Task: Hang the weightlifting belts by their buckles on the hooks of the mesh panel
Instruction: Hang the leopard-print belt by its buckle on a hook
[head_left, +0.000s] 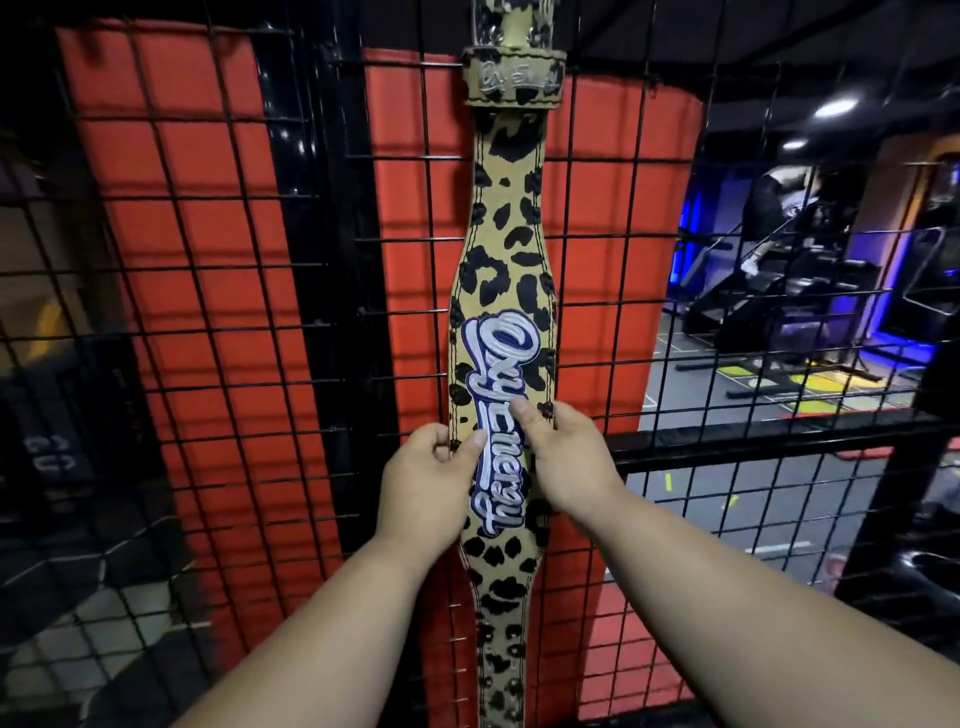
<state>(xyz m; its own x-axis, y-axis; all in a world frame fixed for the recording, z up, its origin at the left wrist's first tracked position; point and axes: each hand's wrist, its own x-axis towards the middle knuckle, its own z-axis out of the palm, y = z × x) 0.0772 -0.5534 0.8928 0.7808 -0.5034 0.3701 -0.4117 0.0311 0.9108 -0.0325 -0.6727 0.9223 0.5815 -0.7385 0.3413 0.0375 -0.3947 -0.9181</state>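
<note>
A leopard-print weightlifting belt (506, 249) with a blue and white embroidered logo hangs straight down against the black mesh panel (218, 270). Its buckle (511, 23) is at the top edge of the view, and the hook itself is out of sight. My left hand (426, 486) grips the belt's left edge at its wide middle, thumb on the front. My right hand (563, 457) holds the right edge, its thumb pressed on the logo.
Red and black pads (171, 218) stand behind the mesh. A thick black horizontal frame bar (753, 441) crosses at right. Beyond it lie a gym floor and dark exercise machines (789, 291) under blue light.
</note>
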